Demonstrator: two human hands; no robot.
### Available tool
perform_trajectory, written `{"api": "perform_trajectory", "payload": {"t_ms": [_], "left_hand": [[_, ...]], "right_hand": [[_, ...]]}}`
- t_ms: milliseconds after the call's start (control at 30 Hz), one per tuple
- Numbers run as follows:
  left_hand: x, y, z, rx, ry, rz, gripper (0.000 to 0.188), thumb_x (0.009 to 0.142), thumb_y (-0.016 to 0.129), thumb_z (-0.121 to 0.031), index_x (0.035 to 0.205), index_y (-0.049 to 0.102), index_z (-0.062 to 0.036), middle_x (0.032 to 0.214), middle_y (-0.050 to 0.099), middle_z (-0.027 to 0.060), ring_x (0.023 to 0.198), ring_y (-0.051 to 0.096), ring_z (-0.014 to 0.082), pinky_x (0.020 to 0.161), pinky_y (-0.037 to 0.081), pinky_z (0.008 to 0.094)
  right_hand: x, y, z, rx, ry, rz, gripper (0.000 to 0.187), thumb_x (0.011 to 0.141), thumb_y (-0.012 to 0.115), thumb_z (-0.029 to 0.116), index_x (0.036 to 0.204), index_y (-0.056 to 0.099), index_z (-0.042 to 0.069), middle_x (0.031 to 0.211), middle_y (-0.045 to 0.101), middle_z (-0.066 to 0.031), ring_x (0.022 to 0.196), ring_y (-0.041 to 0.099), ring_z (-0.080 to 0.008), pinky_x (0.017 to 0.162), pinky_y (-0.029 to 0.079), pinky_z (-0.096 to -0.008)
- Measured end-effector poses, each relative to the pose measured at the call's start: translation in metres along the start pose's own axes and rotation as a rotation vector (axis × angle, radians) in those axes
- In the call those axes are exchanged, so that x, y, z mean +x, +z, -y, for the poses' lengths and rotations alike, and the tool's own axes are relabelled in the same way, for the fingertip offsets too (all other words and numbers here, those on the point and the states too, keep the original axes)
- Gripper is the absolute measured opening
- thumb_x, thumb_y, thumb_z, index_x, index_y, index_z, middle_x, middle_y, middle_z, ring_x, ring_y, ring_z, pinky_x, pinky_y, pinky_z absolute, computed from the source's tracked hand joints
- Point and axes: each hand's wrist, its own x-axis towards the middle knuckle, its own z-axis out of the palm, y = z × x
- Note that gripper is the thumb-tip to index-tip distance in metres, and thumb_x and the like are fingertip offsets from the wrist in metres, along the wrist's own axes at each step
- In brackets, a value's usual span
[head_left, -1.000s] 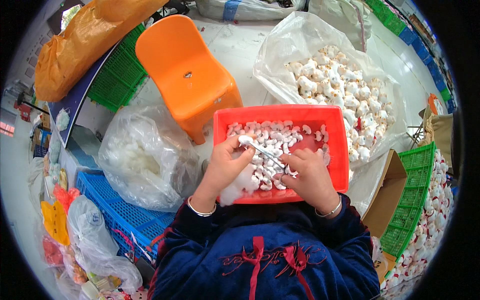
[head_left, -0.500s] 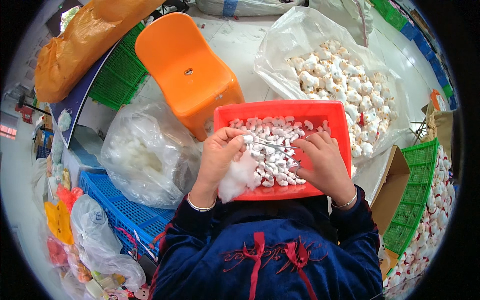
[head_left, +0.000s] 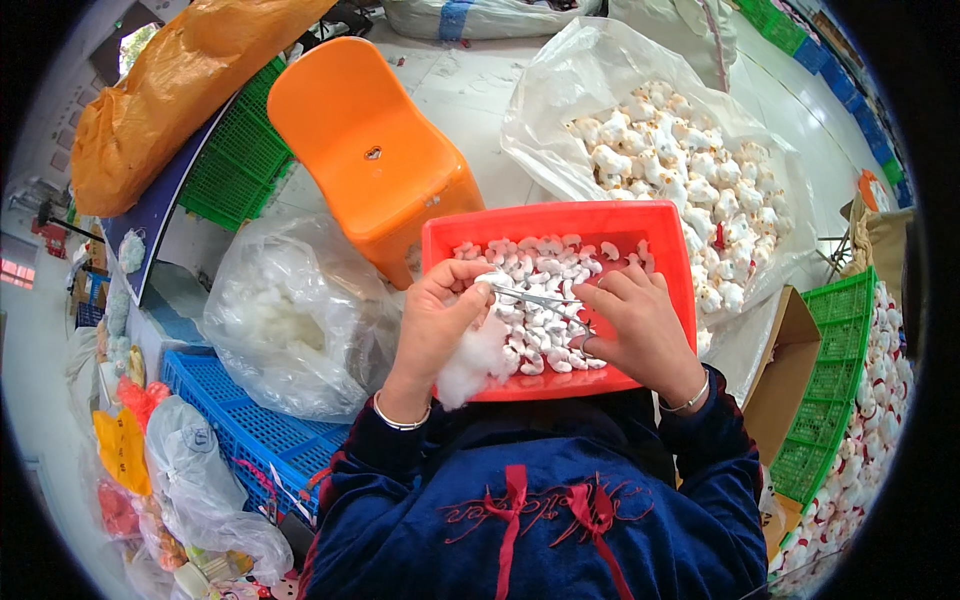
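Over a red plastic tray (head_left: 676, 262), my left hand (head_left: 432, 318) pinches a small white fabric piece (head_left: 490, 279) between thumb and fingertips. A fluffy tuft of white stuffing (head_left: 470, 368) hangs below that hand's fingers, against the tray's near left side. My right hand (head_left: 645, 325) grips metal forceps (head_left: 545, 299) by the ring handles. Their tips reach left to the pinched piece, where the fingers partly hide them. Many small, curved white stuffed pieces (head_left: 540, 345) lie loose in the tray beneath both hands.
An orange plastic chair (head_left: 372, 150) stands beyond the tray. To the left, a clear bag (head_left: 290, 325) of stuffing adjoins a blue crate (head_left: 215, 400). Far right sits a large clear bag (head_left: 555, 90) of white plush parts. A cardboard box (head_left: 785, 370) and green crate (head_left: 835, 370) flank my right.
The forceps' shafts have come closer together, and their tips have moved in against the white piece. My right hand has shifted slightly left. The left hand keeps its pinch.
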Motion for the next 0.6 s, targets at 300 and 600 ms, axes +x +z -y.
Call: {"api": "perform_trajectory", "payload": {"t_ms": [300,600], "left_hand": [[0.0,-0.002,-0.002,-0.069,0.019,0.011,0.02,0.099,0.063,-0.002,0.119,0.067,0.0034,0.092,0.071,0.0071,0.07,0.059,0.0069,0.067,0.049,0.0211],[-0.002,-0.002,-0.001,-0.063,-0.006,0.015,0.023,0.102,0.061,-0.005,0.123,0.067,0.0035,0.093,0.071,0.0083,0.071,0.061,0.008,0.068,0.05,0.0218]], "right_hand": [[0.003,0.008,-0.001,0.041,-0.021,-0.159,0.06,0.065,0.09,0.029,0.119,0.069,0.012,0.103,0.061,-0.0066,0.104,0.056,-0.0287,0.088,0.042,-0.0432],[0.005,0.009,0.0,0.036,0.003,-0.085,0.059,0.066,0.09,0.028,0.12,0.07,0.012,0.101,0.061,-0.0074,0.112,0.056,-0.033,0.102,0.037,-0.0497]]}}
